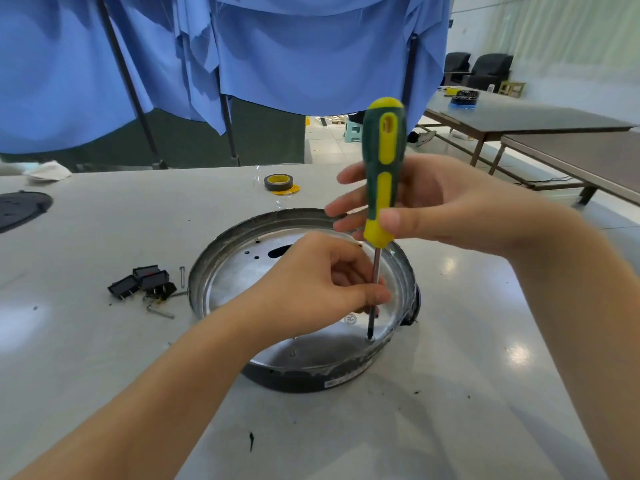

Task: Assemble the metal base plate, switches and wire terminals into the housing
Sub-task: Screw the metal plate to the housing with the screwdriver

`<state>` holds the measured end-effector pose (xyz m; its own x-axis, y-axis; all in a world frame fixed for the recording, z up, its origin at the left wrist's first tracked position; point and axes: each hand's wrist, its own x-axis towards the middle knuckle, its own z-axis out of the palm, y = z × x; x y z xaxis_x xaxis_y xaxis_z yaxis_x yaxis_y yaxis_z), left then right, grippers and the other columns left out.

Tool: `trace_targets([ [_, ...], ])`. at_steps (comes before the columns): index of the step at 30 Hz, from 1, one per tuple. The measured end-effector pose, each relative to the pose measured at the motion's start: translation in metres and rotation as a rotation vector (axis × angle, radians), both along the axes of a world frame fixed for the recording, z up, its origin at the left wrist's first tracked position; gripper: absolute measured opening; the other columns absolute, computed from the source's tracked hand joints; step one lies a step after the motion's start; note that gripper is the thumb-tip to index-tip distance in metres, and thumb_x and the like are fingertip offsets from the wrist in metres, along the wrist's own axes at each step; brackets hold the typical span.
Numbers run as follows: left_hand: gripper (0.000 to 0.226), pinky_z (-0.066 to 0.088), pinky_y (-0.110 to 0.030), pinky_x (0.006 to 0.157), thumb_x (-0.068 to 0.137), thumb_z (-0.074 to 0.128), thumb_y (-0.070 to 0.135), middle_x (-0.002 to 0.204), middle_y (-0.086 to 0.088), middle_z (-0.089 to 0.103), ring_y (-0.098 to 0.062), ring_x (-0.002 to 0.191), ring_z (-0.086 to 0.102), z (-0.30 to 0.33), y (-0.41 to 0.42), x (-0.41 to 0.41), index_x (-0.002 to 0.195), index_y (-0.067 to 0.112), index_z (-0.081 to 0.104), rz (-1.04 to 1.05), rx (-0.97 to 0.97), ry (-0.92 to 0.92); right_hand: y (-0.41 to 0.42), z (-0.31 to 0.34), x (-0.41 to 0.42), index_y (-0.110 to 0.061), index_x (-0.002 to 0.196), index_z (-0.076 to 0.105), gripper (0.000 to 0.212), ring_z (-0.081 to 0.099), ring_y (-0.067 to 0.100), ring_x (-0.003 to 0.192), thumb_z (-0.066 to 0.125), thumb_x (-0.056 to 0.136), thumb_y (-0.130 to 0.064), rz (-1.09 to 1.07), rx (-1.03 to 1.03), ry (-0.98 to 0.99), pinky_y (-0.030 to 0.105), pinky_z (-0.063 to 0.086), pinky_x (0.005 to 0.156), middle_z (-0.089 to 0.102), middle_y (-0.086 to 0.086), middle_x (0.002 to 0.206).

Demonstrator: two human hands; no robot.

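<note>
The metal base plate (242,271) is being screwed into the housing (311,377): the screwdriver (382,174) handle is clasped in the right hand (426,206) grip, its shaft pinched below by the left hand (322,282) for steadiness.

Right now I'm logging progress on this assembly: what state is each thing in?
Screwdriver: upright, tip on a screw in the base plate.
Right hand: grips the handle.
Left hand: pinches the shaft.
Metal base plate: seated in the housing.
Switches: loose on the table.
Tape roll: lying flat.
</note>
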<state>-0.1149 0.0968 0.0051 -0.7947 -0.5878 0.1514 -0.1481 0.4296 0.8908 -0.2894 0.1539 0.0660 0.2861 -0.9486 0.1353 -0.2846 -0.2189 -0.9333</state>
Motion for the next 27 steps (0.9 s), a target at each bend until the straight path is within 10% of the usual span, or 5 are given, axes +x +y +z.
trace_targets([
  [15, 0.019, 0.051, -0.009, 0.073, 0.088, 0.065, 0.003, 0.091, 0.006, 0.076, -0.002, 0.084, 0.071, 0.004, -0.001, 0.005, 0.098, 0.018, 0.071, -0.121, 0.094, -0.092, 0.000, 0.002, 0.014, -0.020, 0.077, 0.054, 0.040, 0.055, -0.001, 0.056, 0.082, 0.053, -0.034, -0.293, -0.296, 0.222, 0.011, 0.047, 0.056, 0.056, -0.013, 0.060],
  [20, 0.044, 0.040, -0.023, 0.105, 0.082, 0.068, 0.042, 0.129, 0.023, 0.057, 0.004, 0.120, 0.050, 0.006, -0.012, 0.014, 0.124, 0.037, 0.061, -0.207, -0.347, -0.582, -0.001, -0.001, 0.006, -0.018, 0.114, 0.057, 0.040, 0.070, 0.020, 0.094, 0.071, 0.076, -0.017, -0.074, -0.130, 0.007, 0.026, 0.054, 0.080, 0.072, 0.004, 0.098],
  [27, 0.055, 0.030, -0.023, 0.111, 0.087, 0.062, 0.037, 0.145, 0.027, 0.040, 0.001, 0.132, 0.037, 0.005, -0.008, 0.015, 0.139, 0.038, 0.046, -0.267, -0.427, -0.681, 0.000, -0.001, -0.005, -0.011, 0.131, 0.049, 0.056, 0.064, 0.029, 0.111, 0.064, 0.077, -0.007, 0.030, -0.100, -0.179, 0.036, 0.052, 0.090, 0.068, 0.010, 0.116],
])
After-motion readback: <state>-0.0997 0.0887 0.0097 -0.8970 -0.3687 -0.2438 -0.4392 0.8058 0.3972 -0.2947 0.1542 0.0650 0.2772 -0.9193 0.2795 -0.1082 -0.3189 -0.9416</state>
